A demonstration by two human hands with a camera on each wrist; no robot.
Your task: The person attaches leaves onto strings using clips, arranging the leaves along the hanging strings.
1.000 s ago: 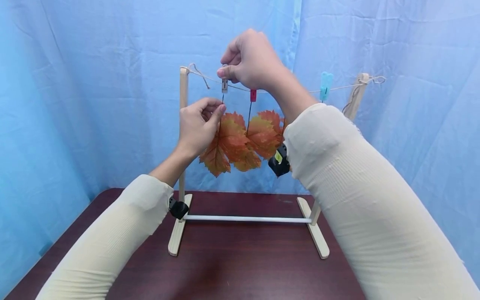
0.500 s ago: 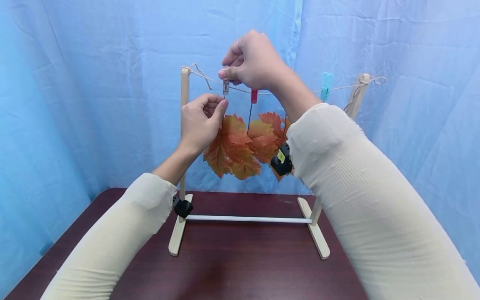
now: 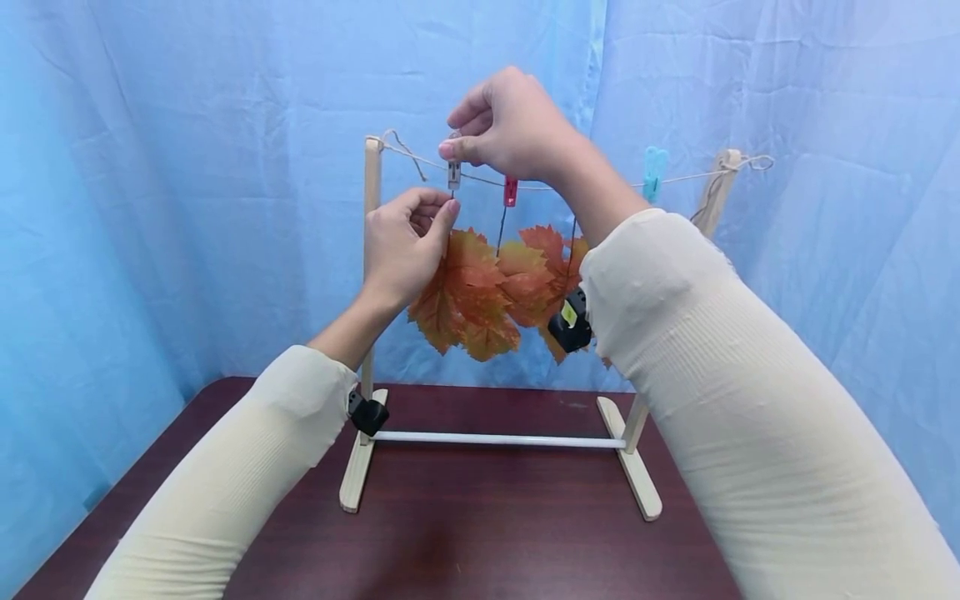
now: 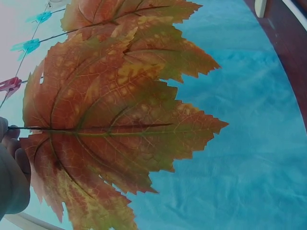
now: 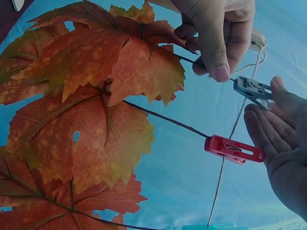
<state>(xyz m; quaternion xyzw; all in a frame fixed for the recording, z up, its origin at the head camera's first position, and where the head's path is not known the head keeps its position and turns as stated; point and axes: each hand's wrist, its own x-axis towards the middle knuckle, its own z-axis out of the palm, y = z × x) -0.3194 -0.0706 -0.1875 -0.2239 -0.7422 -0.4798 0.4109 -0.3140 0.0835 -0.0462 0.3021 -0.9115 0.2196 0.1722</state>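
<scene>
In the head view my left hand [image 3: 403, 243] pinches the thin dark stem of an orange-red artificial leaf [image 3: 459, 292], just below the string. The leaf fills much of the left wrist view, its blade hanging from the stem. Above, my right hand [image 3: 521, 125] pinches the handle end of a grey clothespin [image 5: 252, 89]. In the right wrist view, the stem's tip reaches the clothespin's nose, which lies at the string [image 5: 218, 187]. A red clothespin [image 5: 224, 146] beside it holds the stem of a second leaf [image 5: 81, 139].
A wooden stand with two posts [image 3: 372, 183] carries the string, and a white rod [image 3: 495, 438] joins its feet. Farther right hangs a teal clothespin [image 3: 655, 173]; more leaves are partly hidden by the right forearm. The dark table [image 3: 480, 517] meets a blue curtain [image 3: 225, 208] behind.
My left fingertips have come slightly up and right, closer to the grey clothespin, with the leaf moving along. My right hand keeps its hold; the whole view has shifted slightly.
</scene>
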